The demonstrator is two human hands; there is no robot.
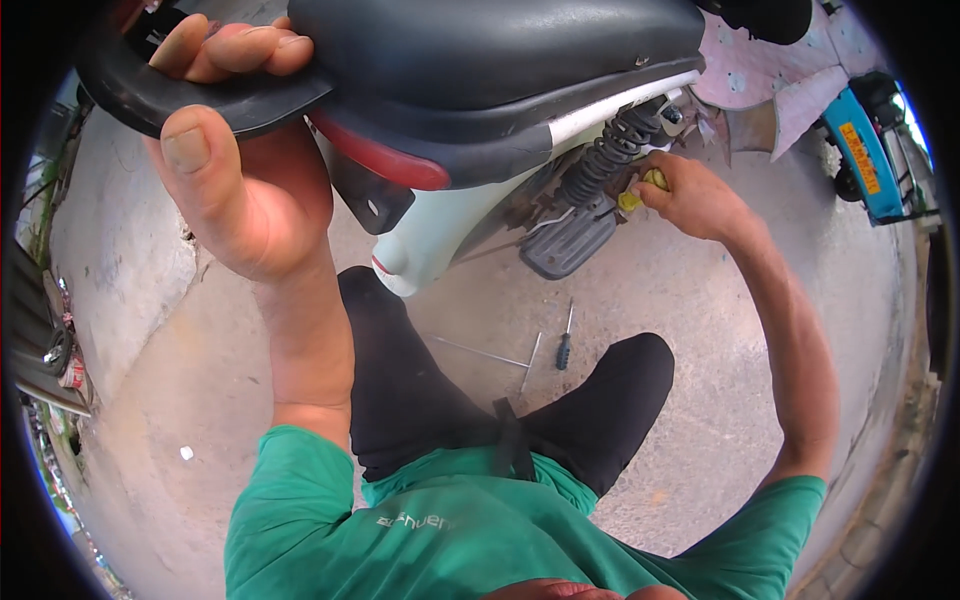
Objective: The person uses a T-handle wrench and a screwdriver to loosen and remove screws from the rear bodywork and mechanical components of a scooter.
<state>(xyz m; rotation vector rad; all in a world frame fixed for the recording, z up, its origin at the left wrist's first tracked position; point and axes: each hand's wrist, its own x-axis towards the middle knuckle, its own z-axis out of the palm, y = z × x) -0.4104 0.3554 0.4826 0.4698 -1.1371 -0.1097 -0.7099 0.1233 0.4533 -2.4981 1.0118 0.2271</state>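
Black grab rail (130, 95) gripped by left hand (235, 170), concrete floor (700, 300) open

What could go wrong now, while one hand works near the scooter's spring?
The right hand, gripping a yellow-handled tool, sits close beside the spring; a slip might pinch fingers. The left hand alone holds the rear grab rail, so the scooter may shift. Loose tools lie near the knees.

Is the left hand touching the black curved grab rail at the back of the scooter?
Touching. The head view shows the left hand wrapped around the black curved grab rail: fingers lie over its top and the thumb presses its near edge.
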